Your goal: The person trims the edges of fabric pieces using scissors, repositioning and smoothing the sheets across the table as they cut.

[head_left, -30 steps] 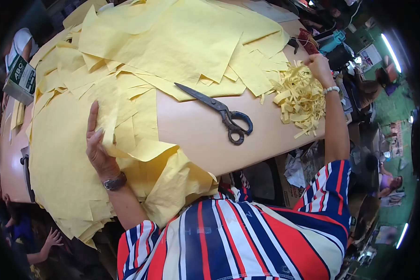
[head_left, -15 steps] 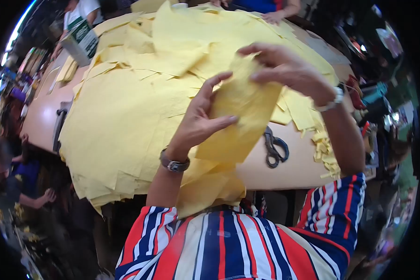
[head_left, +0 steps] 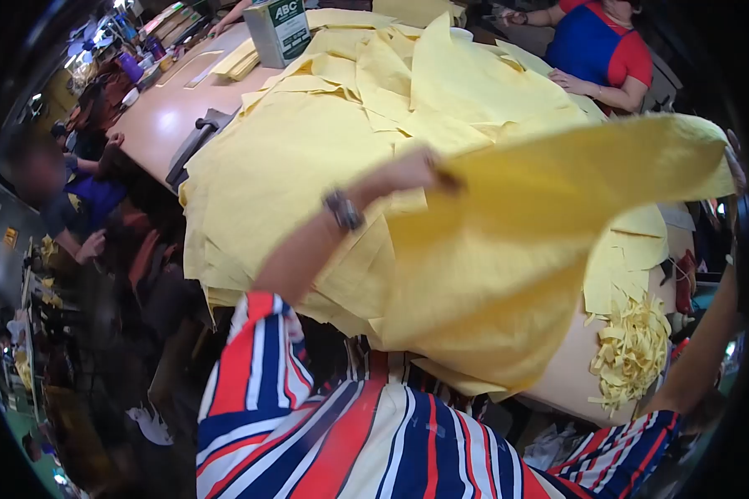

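A large, soft yellow sheet [head_left: 508, 274] is stretched out between my hands, its lower part hanging down near my striped shirt. My left hand [head_left: 414, 170], blurred, is closed on its upper left edge. Far to the right, at the rim of the view, my right hand [head_left: 734, 162] grips the opposite end and is only partly visible. Beneath lies a broad pile of similar yellow sheets [head_left: 283, 191], overlapping and wrinkled. The scissors seen earlier do not show; the held sheet covers that part of the table.
Narrow yellow offcuts [head_left: 631, 349] are heaped at the table's right edge. A green and white can [head_left: 279, 35] stands at the back left, near a dark metal tool [head_left: 195, 150]. A co-worker [head_left: 599, 50] sits across the table; another person [head_left: 83, 191] is at left.
The folded yellow piece has been opened out into a wide sheet. My right hand has swung far right, and my left hand has moved up and right. The view has shifted.
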### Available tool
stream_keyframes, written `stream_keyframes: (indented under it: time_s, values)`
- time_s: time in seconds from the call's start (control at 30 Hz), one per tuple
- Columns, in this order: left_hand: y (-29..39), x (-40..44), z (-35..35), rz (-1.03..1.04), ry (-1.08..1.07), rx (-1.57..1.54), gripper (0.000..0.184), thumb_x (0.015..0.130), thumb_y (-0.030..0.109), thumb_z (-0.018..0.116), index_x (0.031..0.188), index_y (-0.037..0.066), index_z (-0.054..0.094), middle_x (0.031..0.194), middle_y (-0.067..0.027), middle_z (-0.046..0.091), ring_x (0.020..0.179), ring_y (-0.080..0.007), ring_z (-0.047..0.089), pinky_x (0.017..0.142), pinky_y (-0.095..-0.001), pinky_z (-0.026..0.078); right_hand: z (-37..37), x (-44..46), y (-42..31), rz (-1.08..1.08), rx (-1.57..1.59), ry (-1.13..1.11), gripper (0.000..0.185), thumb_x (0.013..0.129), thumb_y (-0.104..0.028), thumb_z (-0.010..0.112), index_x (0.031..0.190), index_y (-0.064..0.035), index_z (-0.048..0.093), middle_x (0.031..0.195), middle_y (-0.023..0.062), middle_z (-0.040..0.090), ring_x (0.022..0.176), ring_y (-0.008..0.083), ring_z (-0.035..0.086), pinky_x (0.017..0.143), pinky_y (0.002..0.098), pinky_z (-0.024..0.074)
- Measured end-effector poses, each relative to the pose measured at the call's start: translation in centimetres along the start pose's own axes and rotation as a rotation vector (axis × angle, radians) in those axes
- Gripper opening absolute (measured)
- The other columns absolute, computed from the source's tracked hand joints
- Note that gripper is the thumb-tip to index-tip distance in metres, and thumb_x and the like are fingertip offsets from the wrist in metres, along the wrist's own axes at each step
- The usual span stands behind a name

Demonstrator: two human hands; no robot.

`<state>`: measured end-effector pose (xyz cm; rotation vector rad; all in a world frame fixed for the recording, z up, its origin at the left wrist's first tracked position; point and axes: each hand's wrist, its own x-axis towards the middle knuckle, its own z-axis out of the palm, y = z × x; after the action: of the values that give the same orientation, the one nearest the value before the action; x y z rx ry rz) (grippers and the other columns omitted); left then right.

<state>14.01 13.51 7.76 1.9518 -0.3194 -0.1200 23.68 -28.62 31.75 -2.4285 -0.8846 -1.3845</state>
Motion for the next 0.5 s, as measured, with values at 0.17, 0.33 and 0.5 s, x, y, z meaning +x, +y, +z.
stream_keyframes:
  time_s: [0.17,0.33,0.5]
  values:
    - [8.5,-0.9,-14.8,0.409,0.666,0.221,0.027,0.079,0.021,0.064,0.1,0.003,0.065,0.087,-0.0012,0.066,0.071,-0.0057,0.055,0.066,-0.0228,0.044,-0.6,1.5,1.2,-0.418,-0.542,0.117,0.028,0.075,-0.001,0.056,0.103,0.0031,0.058,0.098,0.0192,0.06,0.082,0.0303,0.059,0.07,0.0376,0.0484]
    - [16.9,-8.7,-19.4,0.641,1.052,0.605,0.03,0.082,0.023,0.062,0.103,0.001,0.062,0.089,-0.0023,0.065,0.073,-0.0067,0.055,0.068,-0.0231,0.044,-1.3,4.1,-0.7,-0.701,-0.671,0.731,0.027,0.085,-0.019,0.057,0.108,-0.0036,0.055,0.093,0.0121,0.061,0.074,0.0281,0.06,0.066,0.0381,0.0504]
    - [13.5,-15.6,-20.2,0.493,1.216,0.794,0.034,0.084,0.024,0.061,0.106,-0.001,0.06,0.091,-0.0033,0.065,0.075,-0.0078,0.055,0.07,-0.0234,0.044,5.1,-6.0,-8.7,-0.218,-0.462,0.181,0.037,0.084,-0.01,0.055,0.12,-0.0076,0.05,0.106,0.0058,0.055,0.095,0.0133,0.053,0.082,0.0259,0.0426]
